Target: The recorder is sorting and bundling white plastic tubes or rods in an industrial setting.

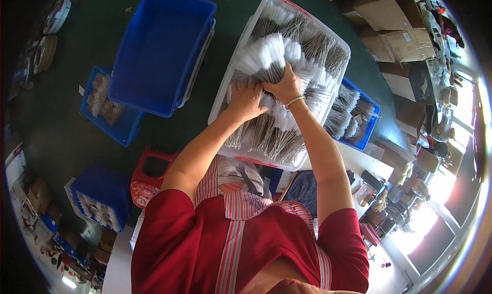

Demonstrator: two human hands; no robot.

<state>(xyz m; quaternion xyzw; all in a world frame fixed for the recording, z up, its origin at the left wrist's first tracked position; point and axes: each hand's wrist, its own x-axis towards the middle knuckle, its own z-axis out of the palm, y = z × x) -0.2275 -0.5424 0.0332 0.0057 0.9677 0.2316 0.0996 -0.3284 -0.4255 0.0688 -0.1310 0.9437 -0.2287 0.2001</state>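
Lengthwise, white brushes point away, gripped by right hand; left hand's grip unclear.

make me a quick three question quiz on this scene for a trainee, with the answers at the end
1. True or false: the left hand and the right hand both wear gloves.
2. Multiple choice: what colour is the tub of brushes under the hands?
A) blue
B) whitish
C) black
3. Fill in: a bracelet circles the ____ wrist.

Key:
1. False; both are bare.
2. B
3. right
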